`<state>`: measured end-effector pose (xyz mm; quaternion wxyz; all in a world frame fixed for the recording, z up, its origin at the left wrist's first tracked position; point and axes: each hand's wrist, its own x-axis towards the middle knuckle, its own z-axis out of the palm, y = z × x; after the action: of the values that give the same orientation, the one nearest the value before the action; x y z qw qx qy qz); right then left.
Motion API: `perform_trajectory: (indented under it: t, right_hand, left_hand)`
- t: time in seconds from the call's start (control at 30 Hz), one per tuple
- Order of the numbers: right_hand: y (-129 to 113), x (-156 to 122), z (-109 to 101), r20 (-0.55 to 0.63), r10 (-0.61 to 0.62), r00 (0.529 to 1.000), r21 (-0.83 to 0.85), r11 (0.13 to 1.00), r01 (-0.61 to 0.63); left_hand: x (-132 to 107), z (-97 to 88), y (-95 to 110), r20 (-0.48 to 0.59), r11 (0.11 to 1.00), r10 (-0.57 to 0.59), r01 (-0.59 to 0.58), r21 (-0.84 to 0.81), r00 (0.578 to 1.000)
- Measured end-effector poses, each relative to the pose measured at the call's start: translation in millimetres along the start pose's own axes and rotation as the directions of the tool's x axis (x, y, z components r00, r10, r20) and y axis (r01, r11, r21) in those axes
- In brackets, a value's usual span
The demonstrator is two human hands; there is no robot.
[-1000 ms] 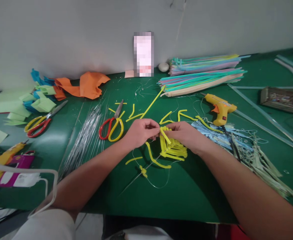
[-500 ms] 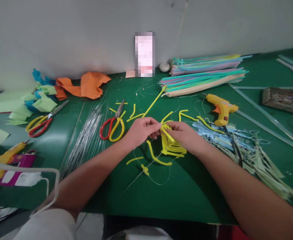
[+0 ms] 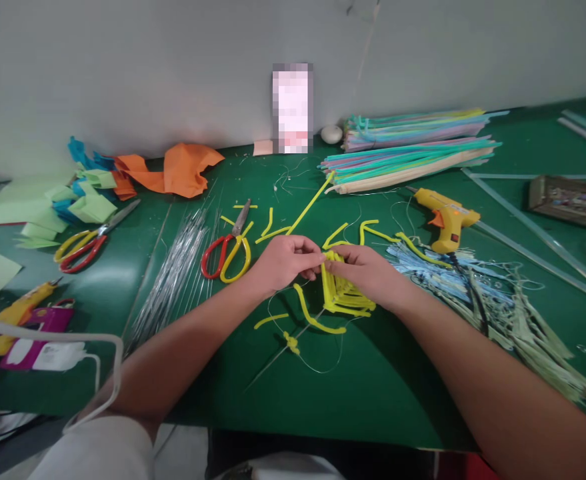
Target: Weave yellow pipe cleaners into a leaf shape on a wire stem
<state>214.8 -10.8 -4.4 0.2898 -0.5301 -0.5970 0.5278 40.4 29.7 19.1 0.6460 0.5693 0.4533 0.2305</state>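
Observation:
Both hands meet over a yellow pipe-cleaner piece (image 3: 340, 297), a frame with several strands laid across it. At its upper left corner, my left hand (image 3: 293, 263) is closed in a pinch on a yellow pipe cleaner. My right hand (image 3: 367, 272) grips the top of the same piece, thumb in front, and hides its right side. Below them lie a loose bent yellow strip (image 3: 317, 320) and a thin wire with a small yellow knot (image 3: 291, 343). Left of my left hand rest scissors (image 3: 227, 257) with one red and one yellow handle.
Bundles of coloured pipe cleaners (image 3: 413, 163) lie at the back, near a yellow glue gun (image 3: 445, 217) on the right. Thin metal wires (image 3: 173, 273) spread at left. A second pair of scissors (image 3: 85, 250) and another glue gun (image 3: 20, 313) lie farther left. A white cable (image 3: 115, 373) crosses my left forearm.
The yellow strip end that stuck out diagonally below my fingers now lies along the piece's left edge. My hands stay in nearly the same spot. The whole view has shifted slightly.

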Motion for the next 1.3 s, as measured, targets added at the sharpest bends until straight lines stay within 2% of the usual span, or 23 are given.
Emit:
perform_trajectory:
  t: [0.2,0.37,0.4,0.47,0.5,0.53,0.57,0.6,0.63,0.7,0.73,0.8,0.9,1.03,1.17,1.23,1.3]
  right_hand:
    - [0,-1,0,0.002,0.03,1.0,0.02,0.999,-0.03]
    - [-3,-1,1,0.022,0.047,0.999,0.14,0.989,-0.05]
    - [-3,-2,1,0.021,0.058,0.998,0.167,0.984,-0.061]
    - [-3,-3,1,-0.002,0.091,0.996,0.219,0.972,-0.088]
    - [-3,-3,2,-0.021,0.112,0.993,0.248,0.963,-0.103]
    - [-3,-3,2,-0.036,0.135,0.99,0.282,0.952,-0.12]
    - [-2,-4,2,-0.046,0.159,0.986,0.32,0.937,-0.136]
    - [-2,-4,2,-0.048,0.18,0.982,0.36,0.921,-0.151]
    - [-2,-4,1,-0.044,0.198,0.979,0.399,0.902,-0.164]
    - [-2,-3,1,-0.037,0.22,0.975,0.462,0.869,-0.179]
    - [-3,-3,1,-0.039,0.224,0.974,0.479,0.859,-0.179]
    - [-3,-3,1,-0.05,0.228,0.972,0.493,0.852,-0.174]
    - [-4,-2,0,-0.065,0.241,0.968,0.505,0.845,-0.177]
    - [-5,-2,0,-0.05,0.246,0.968,0.51,0.84,-0.187]
    - [-4,-2,0,-0.063,0.236,0.97,0.49,0.854,-0.176]
    - [-3,-2,0,-0.065,0.231,0.971,0.488,0.856,-0.17]
    - [-3,-1,0,-0.061,0.231,0.971,0.494,0.852,-0.172]
  left_hand:
    - [-3,-0.2,0,-0.006,0.996,0.052,-0.051,0.08,0.999]
    - [-3,2.2,-3,-0.028,0.989,0.089,-0.085,0.12,0.996]
    - [-3,0.2,1,-0.02,0.984,0.098,-0.094,0.154,0.995]
    - [-7,-9.8,14,-0.009,0.936,0.136,-0.125,0.329,0.991]
    - [-9,-18.2,23,-0.046,0.86,0.192,-0.145,0.49,0.98]
    - [-12,-28.5,32,-0.102,0.723,0.247,-0.113,0.682,0.964]
    - [-16,-40.4,40,-0.179,0.553,0.273,-0.002,0.833,0.945]
    - [-19,-53.0,47,-0.255,0.385,0.266,0.14,0.912,0.93]
    - [-22,-65.4,51,-0.318,0.252,0.229,0.26,0.932,0.92]
    - [-28,-86.2,52,-0.407,0.076,0.124,0.4,0.913,0.905]
    - [-30,-93.3,49,-0.438,0.016,0.065,0.438,0.899,0.897]
    - [-34,-100.6,40,-0.476,-0.046,-0.026,0.475,0.879,0.879]
    - [-36,-99.0,25,-0.474,-0.047,-0.057,0.472,0.88,0.878]
    - [-37,-93.0,12,-0.435,0.022,0.031,0.434,0.901,0.9]
    - [-38,-91.6,5,-0.445,0.082,0.095,0.438,0.895,0.891]
    - [-40,-92.1,4,-0.464,0.159,0.137,0.443,0.882,0.875]
    - [-43,-93.0,5,-0.493,0.27,0.233,0.431,0.861,0.838]
